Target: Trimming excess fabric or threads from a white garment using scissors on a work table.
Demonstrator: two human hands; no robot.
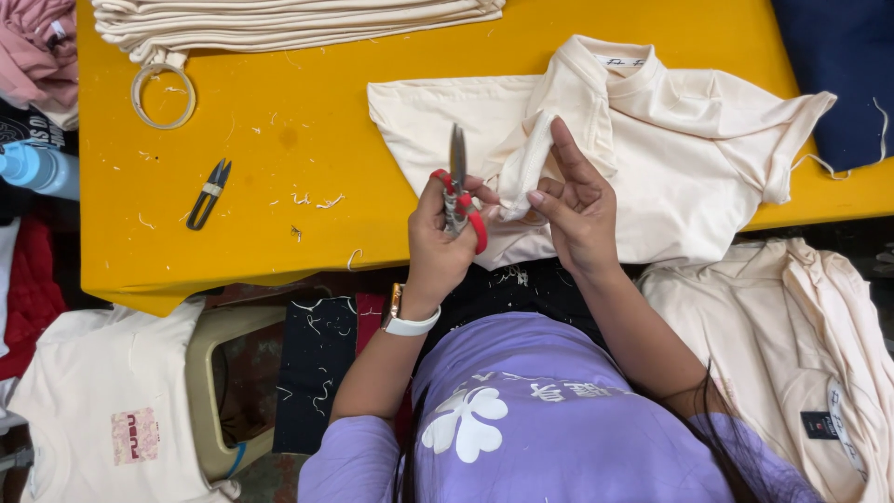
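A cream shirt (680,158) lies spread on the yellow table (279,140), collar toward the far side. My left hand (436,244), with a white watch on its wrist, is shut on thread snips (458,182) that have a red handle, blades pointing up. My right hand (579,212) pinches a folded edge of the cream shirt (521,172) and lifts it just beside the blades. The two hands almost touch above the table's near edge.
Black thread snips (209,194) and a tape ring (163,96) lie on the table's left part amid thread scraps. Folded cream garments (279,23) are stacked at the back, navy fabric (838,65) at far right. More cream shirts (801,326) (102,410) lie below the table on both sides.
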